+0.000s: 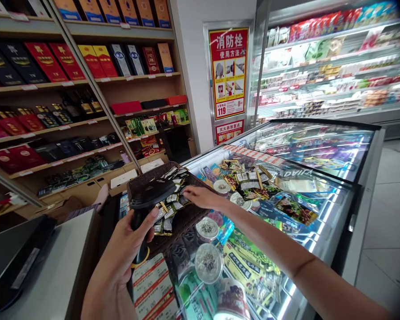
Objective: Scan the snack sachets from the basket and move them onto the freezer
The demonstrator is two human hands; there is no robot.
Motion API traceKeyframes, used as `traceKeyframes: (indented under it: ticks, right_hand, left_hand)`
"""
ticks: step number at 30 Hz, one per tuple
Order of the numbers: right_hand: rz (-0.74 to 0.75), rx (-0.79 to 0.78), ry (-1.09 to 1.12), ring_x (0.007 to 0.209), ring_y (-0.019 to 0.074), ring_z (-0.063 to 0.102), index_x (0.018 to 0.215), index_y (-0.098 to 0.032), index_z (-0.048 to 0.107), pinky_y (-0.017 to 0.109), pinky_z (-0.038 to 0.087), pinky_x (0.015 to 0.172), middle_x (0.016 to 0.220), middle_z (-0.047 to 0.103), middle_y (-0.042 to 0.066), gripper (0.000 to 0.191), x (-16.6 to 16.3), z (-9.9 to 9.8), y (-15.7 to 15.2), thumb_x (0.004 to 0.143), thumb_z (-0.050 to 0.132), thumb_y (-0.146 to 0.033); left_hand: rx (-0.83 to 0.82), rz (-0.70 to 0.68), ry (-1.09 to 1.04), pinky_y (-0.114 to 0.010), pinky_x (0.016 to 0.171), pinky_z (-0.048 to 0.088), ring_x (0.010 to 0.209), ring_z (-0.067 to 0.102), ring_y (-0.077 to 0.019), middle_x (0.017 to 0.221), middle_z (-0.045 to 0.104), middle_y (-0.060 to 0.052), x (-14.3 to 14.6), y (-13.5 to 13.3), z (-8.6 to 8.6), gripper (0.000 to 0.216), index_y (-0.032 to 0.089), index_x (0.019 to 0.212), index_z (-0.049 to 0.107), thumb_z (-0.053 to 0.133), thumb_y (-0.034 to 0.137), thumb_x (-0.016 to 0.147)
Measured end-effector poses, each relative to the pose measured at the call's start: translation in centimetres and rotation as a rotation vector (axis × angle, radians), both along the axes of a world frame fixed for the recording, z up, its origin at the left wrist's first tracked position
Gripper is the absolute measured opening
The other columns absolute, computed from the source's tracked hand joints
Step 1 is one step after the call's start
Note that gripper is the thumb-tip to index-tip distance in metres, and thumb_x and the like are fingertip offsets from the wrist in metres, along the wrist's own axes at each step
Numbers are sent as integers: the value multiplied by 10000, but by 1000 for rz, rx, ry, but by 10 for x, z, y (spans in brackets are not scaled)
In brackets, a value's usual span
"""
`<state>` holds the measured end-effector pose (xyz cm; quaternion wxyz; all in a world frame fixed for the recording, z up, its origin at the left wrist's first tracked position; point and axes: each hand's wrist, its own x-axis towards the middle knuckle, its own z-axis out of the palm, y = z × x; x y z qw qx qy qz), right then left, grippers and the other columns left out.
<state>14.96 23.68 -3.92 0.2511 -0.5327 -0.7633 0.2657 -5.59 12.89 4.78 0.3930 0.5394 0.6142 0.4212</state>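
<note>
Our left hand point(120, 260) grips a black scanner point(151, 195). Our right hand point(200, 197), spread flat, touches glossy packets point(168, 211) in a woven basket point(150, 174).

Single head view, forward-down, near scanner point(152, 195), over freezer point(357, 201).

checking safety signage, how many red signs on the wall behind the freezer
2: a large red sign high on the wall, a smaller red sign just below it; the freezer may hide more.
</note>
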Motion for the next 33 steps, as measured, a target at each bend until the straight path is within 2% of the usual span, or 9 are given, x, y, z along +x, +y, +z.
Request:
traceKeyframes:
  ticks: [2,6,11,15,19,22,27,30,33]
  right_hand:
    - [131,-71,-32,1074,247,626,1293,-272,573,345,463,881,1207,663,62,441,-13,-6,-6,984,342,-486]
    - [202,-49,-108,1193,256,572,1305,-293,595,353,430,954,1315,618,37,410,-16,-13,-9,975,393,-430]
    - [76,-5,-58,1010,214,663,1080,-248,735,261,466,805,1078,731,17,279,-22,-18,-9,820,667,-323]
    - [-17,-12,21,863,192,690,937,-252,764,231,451,677,912,753,-3,299,-33,-23,-12,678,794,-399]
    - [-112,93,-18,883,196,676,974,-282,745,258,453,723,918,743,2,203,-39,-27,-17,786,676,-320]
    - [-103,222,-23,958,198,649,992,-261,721,276,441,811,1003,721,26,245,-37,-26,-17,864,522,-195]
    - [-152,237,30,884,184,631,1012,-172,643,253,422,765,933,693,57,315,-11,-18,1,800,469,-16]
    - [-283,183,104,835,175,628,993,-180,617,248,424,739,867,676,44,233,6,-13,17,843,482,-63]
    - [-358,107,159,800,182,627,868,-181,608,264,431,728,794,657,47,118,10,-13,22,906,499,-208]
  left_hand:
    - [9,-15,6,-182,402,286,460,381,-87,493,482,54,0,0,0,507,209,703,538,716,675,613]
    - [2,-34,25,-189,405,282,475,387,-98,493,492,42,0,1,0,507,205,700,544,706,679,623]
    - [0,-48,38,-191,398,273,451,370,-91,498,493,42,0,1,1,512,206,694,519,696,683,634]
    - [9,-45,42,-189,380,247,415,340,-77,487,482,51,2,0,1,515,211,655,483,689,683,640]
    - [21,-46,34,-190,386,252,421,347,-80,484,481,50,4,0,0,508,208,677,516,689,684,636]
    - [18,-45,18,-197,413,282,450,380,-94,482,476,53,4,0,1,503,213,707,528,695,681,632]
    - [38,-68,8,-206,464,300,496,395,-102,495,488,52,3,-1,3,486,209,721,535,709,655,640]
    - [40,-75,0,-216,483,306,507,396,-107,503,489,50,2,-1,3,483,207,723,537,710,650,643]
    - [34,-76,15,-222,489,307,504,405,-113,501,492,50,3,0,2,485,206,749,562,708,655,638]
